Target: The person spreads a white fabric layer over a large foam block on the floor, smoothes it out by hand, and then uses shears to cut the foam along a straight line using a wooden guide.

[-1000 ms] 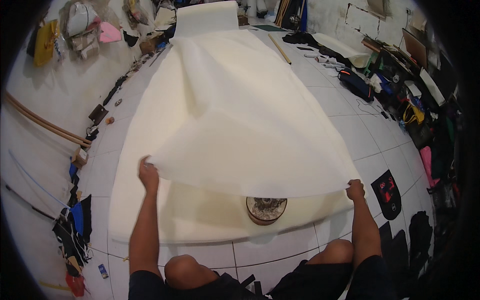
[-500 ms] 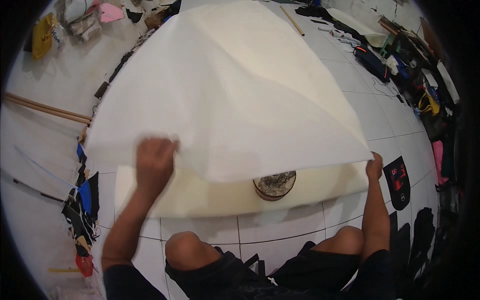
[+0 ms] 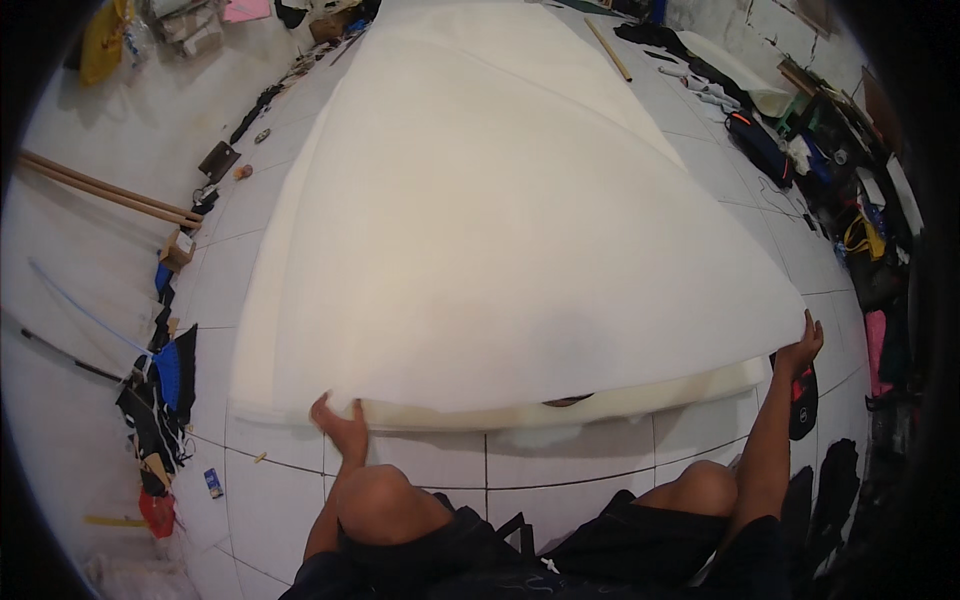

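A wide white sheet (image 3: pixel 520 270) is spread over a cream foam slab (image 3: pixel 690 398) on the tiled floor, and the slab shows as a strip along the near edge. My left hand (image 3: pixel 343 428) is at that near edge on the left, thumb and fingers apart, fingertips touching the sheet's border. At the far right of the edge my right hand (image 3: pixel 800 350) pinches the sheet's corner, holding it out beyond the slab. A dark sliver of a round container (image 3: pixel 568 401) peeks from under the sheet; the rest is covered.
Along the left wall lie a small cardboard box (image 3: pixel 177 250), black and blue scraps (image 3: pixel 178 370) and two wooden poles (image 3: pixel 110 190). A stick (image 3: pixel 608 48) rests on the floor at the far right. Clutter and a dark pouch (image 3: pixel 757 148) line the right wall.
The raised, billowing sheet has come down flat over the slab and the round container. My left hand has lowered toward me and opened; my right hand has moved outward to the right with the corner.
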`<state>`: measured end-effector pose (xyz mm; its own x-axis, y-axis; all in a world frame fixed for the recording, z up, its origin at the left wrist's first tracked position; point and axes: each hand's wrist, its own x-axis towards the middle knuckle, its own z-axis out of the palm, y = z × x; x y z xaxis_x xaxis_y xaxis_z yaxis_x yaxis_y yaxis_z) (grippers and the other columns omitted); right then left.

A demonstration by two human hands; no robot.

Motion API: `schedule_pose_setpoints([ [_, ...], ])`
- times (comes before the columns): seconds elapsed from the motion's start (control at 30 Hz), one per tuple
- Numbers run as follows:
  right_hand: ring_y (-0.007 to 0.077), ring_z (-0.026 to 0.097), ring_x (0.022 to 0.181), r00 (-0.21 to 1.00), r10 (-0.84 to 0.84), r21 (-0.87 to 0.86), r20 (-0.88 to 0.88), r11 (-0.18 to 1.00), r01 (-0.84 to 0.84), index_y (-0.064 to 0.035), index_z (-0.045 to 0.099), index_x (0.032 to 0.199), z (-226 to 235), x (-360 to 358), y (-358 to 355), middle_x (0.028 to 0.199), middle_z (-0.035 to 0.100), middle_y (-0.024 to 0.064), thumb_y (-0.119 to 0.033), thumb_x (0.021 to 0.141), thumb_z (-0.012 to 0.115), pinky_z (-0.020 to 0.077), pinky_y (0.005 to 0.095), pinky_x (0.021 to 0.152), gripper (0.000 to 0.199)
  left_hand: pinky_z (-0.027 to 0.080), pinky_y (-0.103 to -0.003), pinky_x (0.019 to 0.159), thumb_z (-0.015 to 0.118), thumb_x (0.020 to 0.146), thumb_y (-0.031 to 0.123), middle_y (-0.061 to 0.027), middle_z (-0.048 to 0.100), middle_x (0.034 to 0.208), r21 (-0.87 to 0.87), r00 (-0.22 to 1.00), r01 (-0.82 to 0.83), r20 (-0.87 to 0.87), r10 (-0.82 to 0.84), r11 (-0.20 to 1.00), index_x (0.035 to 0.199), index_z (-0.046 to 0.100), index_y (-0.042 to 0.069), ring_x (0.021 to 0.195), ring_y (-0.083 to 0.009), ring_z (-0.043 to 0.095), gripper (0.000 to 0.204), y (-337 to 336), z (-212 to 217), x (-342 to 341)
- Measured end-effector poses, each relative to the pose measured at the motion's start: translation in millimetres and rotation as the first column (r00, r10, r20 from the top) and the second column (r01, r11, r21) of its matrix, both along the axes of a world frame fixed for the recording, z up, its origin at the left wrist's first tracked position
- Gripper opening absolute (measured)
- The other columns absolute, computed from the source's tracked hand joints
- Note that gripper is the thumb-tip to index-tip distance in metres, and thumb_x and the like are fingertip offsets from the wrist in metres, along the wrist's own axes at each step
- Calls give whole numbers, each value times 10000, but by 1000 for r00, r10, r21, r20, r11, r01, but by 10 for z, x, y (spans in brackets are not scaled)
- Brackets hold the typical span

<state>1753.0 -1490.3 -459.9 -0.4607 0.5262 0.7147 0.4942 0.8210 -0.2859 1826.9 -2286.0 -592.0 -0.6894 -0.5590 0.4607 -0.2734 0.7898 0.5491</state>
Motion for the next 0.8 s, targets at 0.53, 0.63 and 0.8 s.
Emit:
schedule_pose_setpoints([
  [0.53,278,397,1212,810,-197,-732,-552,-351,-584,-99,267,1405,-647,102,-609,1329,394,122,-790,733,430,345,420,990,977,408,-396,927,584,740,655,-98,473,1315,980,916,200,-195,350,22,1311,428,64,1136,-285,477,836,-1608,174,-360],
  [0.63,243,500,1066,886,-51,-859,-460,-226,-459,-100,392,1311,-498,-143,-687,1186,499,84,-580,823,540,406,405,915,700,366,-427,998,516,859,523,-136,482,1312,967,853,242,-253,456,83,1303,436,30,1185,-286,468,668,-1981,564,-706],
  [0.8,217,480,1031,907,116,-913,-405,-3,-407,-140,501,1127,-423,-850,-746,1088,530,41,-354,835,546,403,453,849,365,435,-400,941,615,834,198,-164,480,1266,762,822,437,-554,133,479,1320,369,-7,1077,-271,540,582,-2478,2283,-1655],
])
